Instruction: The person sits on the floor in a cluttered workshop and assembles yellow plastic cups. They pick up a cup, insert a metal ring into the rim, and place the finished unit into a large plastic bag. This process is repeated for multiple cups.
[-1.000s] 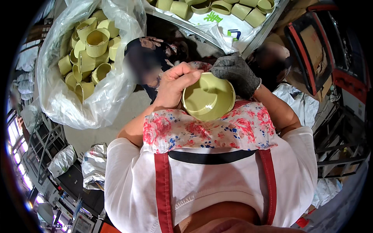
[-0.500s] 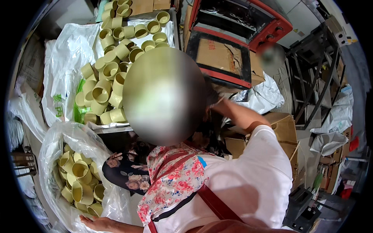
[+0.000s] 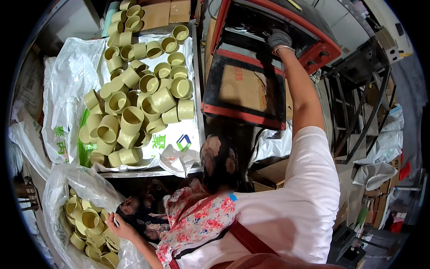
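My right hand (image 3: 280,39), in a grey knit glove, reaches into the open red oven (image 3: 320,51). Its fingers are dark against the inside, and what they touch, if anything, is hidden. Below my arm the oven door (image 3: 244,120) hangs down, with a piece of brown cardboard (image 3: 242,89) lying on it. My bare left hand (image 3: 120,227) is beside a clear plastic bag (image 3: 56,193) full of pale yellow-green cups (image 3: 92,220). Its fingers are loosely bent and apart, with nothing visible in them.
Many more cups (image 3: 132,120) lie in a pile on a white-sheeted table (image 3: 188,148) at the left. A black metal rack (image 3: 358,103) stands at the right. Cardboard boxes (image 3: 273,175) and white bags (image 3: 273,145) sit below the oven.
My right arm has stretched forward and its gloved hand is now inside the oven. My left hand has risen along the bag, fingers more bent. A large blurred round shape is gone from the middle.
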Action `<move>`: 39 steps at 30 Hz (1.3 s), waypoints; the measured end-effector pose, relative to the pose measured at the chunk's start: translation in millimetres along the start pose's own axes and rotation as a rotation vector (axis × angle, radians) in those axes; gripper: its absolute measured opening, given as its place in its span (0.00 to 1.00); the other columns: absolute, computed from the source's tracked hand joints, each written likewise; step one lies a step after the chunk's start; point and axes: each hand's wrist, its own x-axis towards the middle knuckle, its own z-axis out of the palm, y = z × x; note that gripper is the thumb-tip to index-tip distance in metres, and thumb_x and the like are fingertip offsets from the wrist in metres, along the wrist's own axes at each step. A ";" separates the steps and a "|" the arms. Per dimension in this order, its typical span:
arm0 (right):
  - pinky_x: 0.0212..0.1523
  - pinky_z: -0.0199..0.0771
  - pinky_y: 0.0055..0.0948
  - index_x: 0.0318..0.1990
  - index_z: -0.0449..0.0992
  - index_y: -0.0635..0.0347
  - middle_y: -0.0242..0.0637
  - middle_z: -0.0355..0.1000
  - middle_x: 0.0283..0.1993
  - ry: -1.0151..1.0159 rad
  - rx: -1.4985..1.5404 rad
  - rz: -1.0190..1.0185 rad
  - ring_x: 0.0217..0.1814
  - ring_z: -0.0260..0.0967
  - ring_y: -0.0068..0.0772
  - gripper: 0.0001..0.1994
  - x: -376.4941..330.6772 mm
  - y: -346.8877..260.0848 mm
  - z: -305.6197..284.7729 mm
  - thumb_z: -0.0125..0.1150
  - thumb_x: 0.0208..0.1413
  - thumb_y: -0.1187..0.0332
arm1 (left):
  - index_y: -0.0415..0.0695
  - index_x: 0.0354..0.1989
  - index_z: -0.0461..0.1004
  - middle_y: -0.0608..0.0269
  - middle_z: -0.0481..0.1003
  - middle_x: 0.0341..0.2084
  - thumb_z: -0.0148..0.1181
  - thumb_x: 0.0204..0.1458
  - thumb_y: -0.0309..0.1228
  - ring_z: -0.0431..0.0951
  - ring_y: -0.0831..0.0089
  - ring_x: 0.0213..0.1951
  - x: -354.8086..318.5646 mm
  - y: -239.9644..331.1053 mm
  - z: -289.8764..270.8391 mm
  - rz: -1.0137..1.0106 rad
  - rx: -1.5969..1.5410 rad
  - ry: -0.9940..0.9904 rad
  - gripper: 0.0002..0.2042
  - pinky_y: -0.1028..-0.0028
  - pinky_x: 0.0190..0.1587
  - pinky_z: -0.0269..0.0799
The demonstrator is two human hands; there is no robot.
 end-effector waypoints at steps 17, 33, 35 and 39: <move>0.52 0.62 0.40 0.46 0.72 0.59 0.52 0.66 0.49 -0.323 -0.190 -0.070 0.53 0.63 0.50 0.25 16.6 28.7 0.0 0.45 0.50 0.48 | 0.33 0.33 0.72 0.52 0.72 0.41 0.54 0.50 0.28 0.69 0.62 0.45 4.3 34.4 23.0 0.085 0.231 -0.025 0.09 0.69 0.50 0.61; 0.52 0.62 0.38 0.45 0.73 0.58 0.50 0.65 0.51 -0.087 -0.241 0.070 0.54 0.63 0.48 0.22 33.7 54.4 30.1 0.50 0.47 0.54 | 0.33 0.30 0.71 0.53 0.73 0.41 0.54 0.51 0.28 0.69 0.61 0.46 -1.4 42.8 24.3 0.066 0.190 -0.038 0.08 0.69 0.50 0.62; 0.52 0.62 0.38 0.45 0.73 0.57 0.50 0.66 0.50 -0.100 -0.213 0.174 0.54 0.63 0.48 0.22 16.2 51.2 26.0 0.50 0.47 0.54 | 0.33 0.30 0.71 0.53 0.73 0.40 0.53 0.51 0.28 0.69 0.61 0.46 -3.1 38.1 24.9 0.142 0.218 -0.047 0.08 0.68 0.50 0.62; 0.52 0.62 0.38 0.45 0.73 0.57 0.50 0.66 0.50 -0.188 -0.164 0.258 0.54 0.62 0.48 0.21 8.2 64.2 23.6 0.50 0.47 0.54 | 0.32 0.30 0.70 0.53 0.73 0.40 0.53 0.51 0.27 0.69 0.61 0.46 -2.5 38.6 24.0 0.188 0.222 -0.061 0.08 0.68 0.49 0.63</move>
